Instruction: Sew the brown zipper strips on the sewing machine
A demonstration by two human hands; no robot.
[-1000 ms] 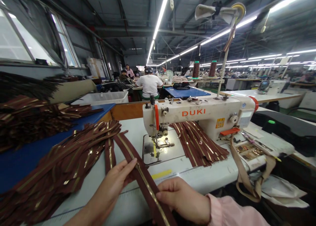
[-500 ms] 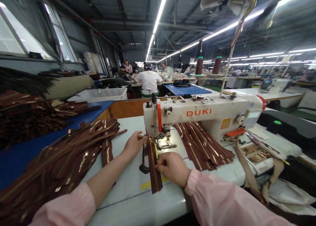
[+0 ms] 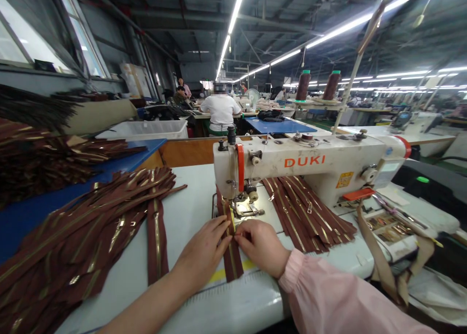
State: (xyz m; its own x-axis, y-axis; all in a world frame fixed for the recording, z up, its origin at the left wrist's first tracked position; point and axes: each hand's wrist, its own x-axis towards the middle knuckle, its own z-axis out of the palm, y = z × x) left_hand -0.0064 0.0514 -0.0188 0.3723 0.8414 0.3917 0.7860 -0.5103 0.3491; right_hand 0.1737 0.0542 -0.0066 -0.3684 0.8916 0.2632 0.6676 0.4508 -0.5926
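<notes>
A brown zipper strip (image 3: 233, 265) with metal teeth runs from under the head of the white sewing machine (image 3: 270, 164) toward the table's front edge. My left hand (image 3: 203, 246) lies on its left side, the fingertips resting on the strip and the fingers slightly apart. At the strip's right edge, just in front of the presser foot (image 3: 245, 212), my right hand (image 3: 264, 244) pinches with thumb and index finger. Both hands' fingertips nearly meet over the strip.
A large heap of brown zippers (image 3: 91, 227) covers the left side, one strip (image 3: 157, 241) lying straight beside it. More zippers (image 3: 306, 217) fan out behind the needle area, right. A parts tray (image 3: 392, 229) stands far right. A person in white (image 3: 221, 111) sits ahead.
My left hand has come down from beside the machine head onto the strip, close to my right hand. The view has shifted slightly. My right hand stays at the strip's right edge.
</notes>
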